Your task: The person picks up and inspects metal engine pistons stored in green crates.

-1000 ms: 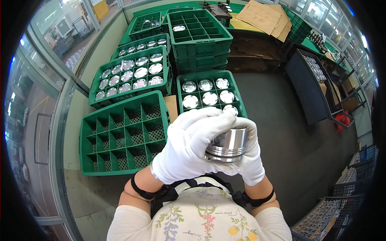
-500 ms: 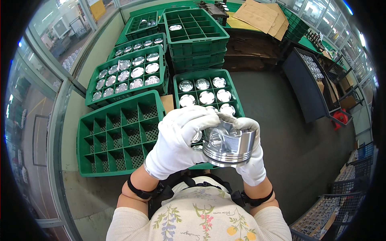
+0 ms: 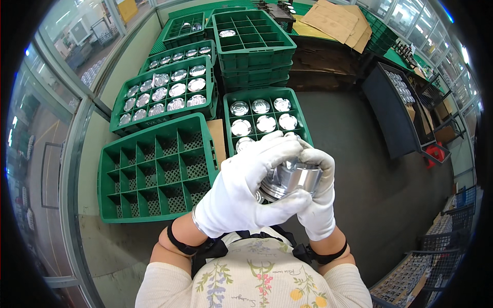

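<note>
Bright silver, held from both sides

Between my two hands sits a cylindrical silver metal piston [image 3: 303, 178] with thin grooves around one end. It is in the air in front of me, covering part of the near end of a rectangular green plastic crate [image 3: 257, 94] where round silver pistons [image 3: 266, 123] lie in compartments.

My left hand [image 3: 244, 182], in a white fabric glove [image 3: 223, 208], is closed on the piston from its left, fingers arched over the upper side and thumb stretched across the lower front. My right hand [image 3: 318, 215], gloved the same way, curls around the other side. Both grip it, though I cannot tell where some fingertips press.

To handle it well, I would let one hand bear the weight and the other do any turning, since smooth metal probably slides easily against cloth. Pressing on the plain curved wall rather than on the grooved edge seems the safer hold. Slow, small turns leave time to re-seat the fingers, and clearance from the crate's rim should spare it a knock.

To my left stands a green mesh-bottomed crate [image 3: 154, 134] with dividers.
</note>
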### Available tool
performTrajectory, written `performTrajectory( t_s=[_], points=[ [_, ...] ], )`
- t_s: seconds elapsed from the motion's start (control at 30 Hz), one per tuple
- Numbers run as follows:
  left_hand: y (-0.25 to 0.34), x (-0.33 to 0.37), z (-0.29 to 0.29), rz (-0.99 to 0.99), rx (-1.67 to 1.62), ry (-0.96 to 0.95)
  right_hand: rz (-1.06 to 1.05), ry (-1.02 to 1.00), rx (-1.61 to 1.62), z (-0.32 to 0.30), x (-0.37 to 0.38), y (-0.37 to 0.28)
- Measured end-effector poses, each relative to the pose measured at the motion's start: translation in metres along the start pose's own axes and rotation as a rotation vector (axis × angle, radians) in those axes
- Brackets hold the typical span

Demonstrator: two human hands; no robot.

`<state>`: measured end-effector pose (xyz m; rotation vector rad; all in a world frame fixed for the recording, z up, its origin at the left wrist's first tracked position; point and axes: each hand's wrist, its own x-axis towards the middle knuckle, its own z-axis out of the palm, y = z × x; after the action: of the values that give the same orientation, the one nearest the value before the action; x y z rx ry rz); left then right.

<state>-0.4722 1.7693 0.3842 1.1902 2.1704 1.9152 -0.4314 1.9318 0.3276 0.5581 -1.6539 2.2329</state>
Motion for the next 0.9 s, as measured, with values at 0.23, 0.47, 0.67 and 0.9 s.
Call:
performTrajectory(
  t_s=[0.23,0.47,0.67,0.9],
  points=[
    [-0.011,-0.001,-0.008,-0.007,-0.114,-0.011,0.055,0.001,0.154,0.003,0.004,-0.006],
    [-0.014,-0.006,-0.010,-0.206,-0.407,-0.007,0.115,0.019,0.094,0.001,0.006,-0.012],
    [-0.018,-0.005,-0.012,-0.144,-0.449,-0.051,0.072,0.029,-0.006,0.002,0.009,-0.013],
    [-0.028,-0.005,-0.014,-0.012,-0.466,-0.074,-0.032,-0.025,-0.168,0.001,0.015,-0.017]
  ],
)
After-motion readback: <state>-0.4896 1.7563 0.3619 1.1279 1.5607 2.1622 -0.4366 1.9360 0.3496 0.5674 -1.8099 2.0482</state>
